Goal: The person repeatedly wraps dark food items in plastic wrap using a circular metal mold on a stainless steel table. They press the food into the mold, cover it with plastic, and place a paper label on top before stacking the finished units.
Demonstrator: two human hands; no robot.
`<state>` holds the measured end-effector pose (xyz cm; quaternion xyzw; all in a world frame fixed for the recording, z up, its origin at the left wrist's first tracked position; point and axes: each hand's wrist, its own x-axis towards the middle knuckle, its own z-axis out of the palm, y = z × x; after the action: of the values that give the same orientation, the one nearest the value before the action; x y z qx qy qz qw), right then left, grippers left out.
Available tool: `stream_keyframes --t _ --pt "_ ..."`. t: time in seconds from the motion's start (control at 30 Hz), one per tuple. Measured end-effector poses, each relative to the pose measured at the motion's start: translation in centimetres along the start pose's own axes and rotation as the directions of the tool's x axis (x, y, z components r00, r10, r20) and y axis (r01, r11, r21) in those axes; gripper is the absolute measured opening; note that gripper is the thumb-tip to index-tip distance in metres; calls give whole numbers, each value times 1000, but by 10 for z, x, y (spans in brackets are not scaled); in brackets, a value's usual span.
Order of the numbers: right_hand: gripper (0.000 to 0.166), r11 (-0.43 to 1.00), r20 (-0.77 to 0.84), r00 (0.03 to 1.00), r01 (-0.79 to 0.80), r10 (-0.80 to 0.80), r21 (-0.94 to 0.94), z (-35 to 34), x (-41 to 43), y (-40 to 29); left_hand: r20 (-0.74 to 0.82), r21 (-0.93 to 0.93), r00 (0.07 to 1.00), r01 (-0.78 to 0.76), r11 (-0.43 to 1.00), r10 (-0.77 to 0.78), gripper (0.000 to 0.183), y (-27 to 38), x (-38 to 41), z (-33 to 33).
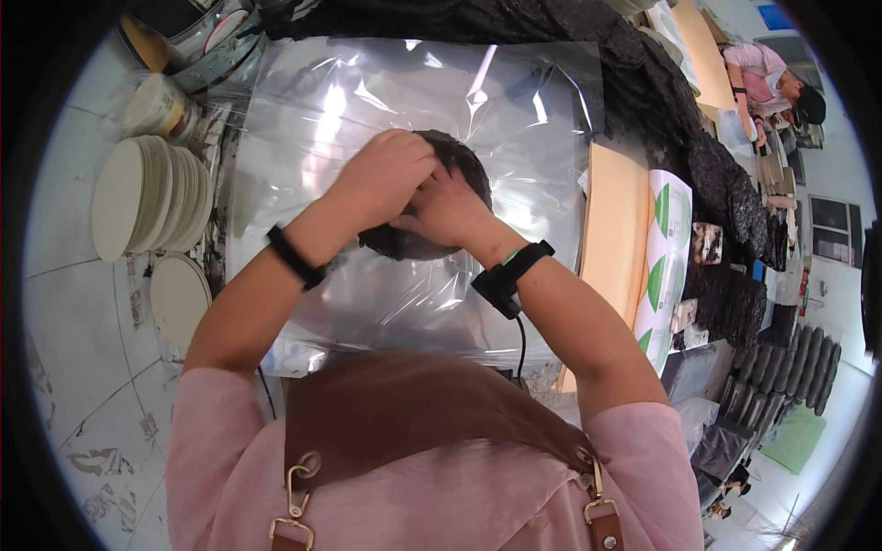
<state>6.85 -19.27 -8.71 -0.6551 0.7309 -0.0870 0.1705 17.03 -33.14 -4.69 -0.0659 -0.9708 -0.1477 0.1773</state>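
Observation:
A dark, rough-edged round slab [475, 162] of some soft-looking material lies on a sheet of clear plastic film [289, 158]. My left hand [389, 175] is over the slab's left side, its fingers bent and their tips hidden. Against it, my right hand [451, 210] rests on the slab's middle with fingers somewhat spread and the thumb pointing left. The two hands touch or overlap at the fingers. Much of the slab's surface is covered by them. Each wrist wears a black band.
Stacks of pale round discs [117, 200] stand at the left beside a plastic tub [155, 107]. On the right are tan boards [610, 234] and a sheet printed with green shapes [668, 268]. Black crumpled material [661, 89] borders the far side. Another person [765, 79] works at upper right.

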Motion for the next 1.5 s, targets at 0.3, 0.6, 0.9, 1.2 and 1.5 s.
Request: stream_keyframes --t 0.3,0.6,0.9,1.2,1.5 --pt "70 989 39 998 -38 44 -143 2 4 -17 168 -52 986 14 999 -5 15 6 -56 -9" --pt "64 971 -44 999 -20 10 -240 10 3 -23 332 -30 942 72 997 -58 25 39 -81 -15" --pt "71 917 -5 998 -66 69 -392 8 -11 -31 -20 -37 771 636 771 -637 42 19 -138 -53" --pt "70 923 52 995 -60 86 -381 -10 -28 -37 -75 -888 602 323 329 -795 24 6 -224 -143" --pt "70 955 152 979 -87 134 -285 -8 -26 -52 -80 -851 725 308 426 -684 75 69 -70 17"
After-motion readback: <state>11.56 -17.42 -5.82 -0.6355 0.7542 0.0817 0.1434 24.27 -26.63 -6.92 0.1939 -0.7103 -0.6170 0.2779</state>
